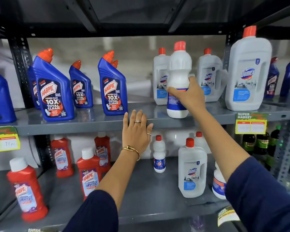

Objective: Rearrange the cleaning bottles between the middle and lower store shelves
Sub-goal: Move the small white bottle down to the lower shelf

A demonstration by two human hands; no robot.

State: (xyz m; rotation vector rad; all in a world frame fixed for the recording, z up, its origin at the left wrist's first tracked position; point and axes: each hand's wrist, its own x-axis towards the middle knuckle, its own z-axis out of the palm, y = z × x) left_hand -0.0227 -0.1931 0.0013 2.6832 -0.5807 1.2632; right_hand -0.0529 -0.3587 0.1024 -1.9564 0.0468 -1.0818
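My right hand (190, 95) grips a white bottle with a red cap and blue label (179, 71), its base at the front of the middle shelf (90, 122), in front of grey Domex jugs (209, 76). My left hand (136, 131) is open, fingers spread, resting on the middle shelf's front edge. Blue Harpic bottles (54, 87) stand on the left of that shelf. On the lower shelf (141, 198) stand red Harpic bathroom cleaner bottles (89, 173), a small white bottle (159, 154) and a Domex jug (192, 169). My right arm partly hides another white bottle (218, 185).
A large Domex jug (249, 71) stands at the right of the middle shelf. Yellow price tags (251, 123) hang from the shelf edges. Dark green bottles (264, 144) fill the neighbouring bay on the right. Black perforated uprights (19, 64) frame the bay.
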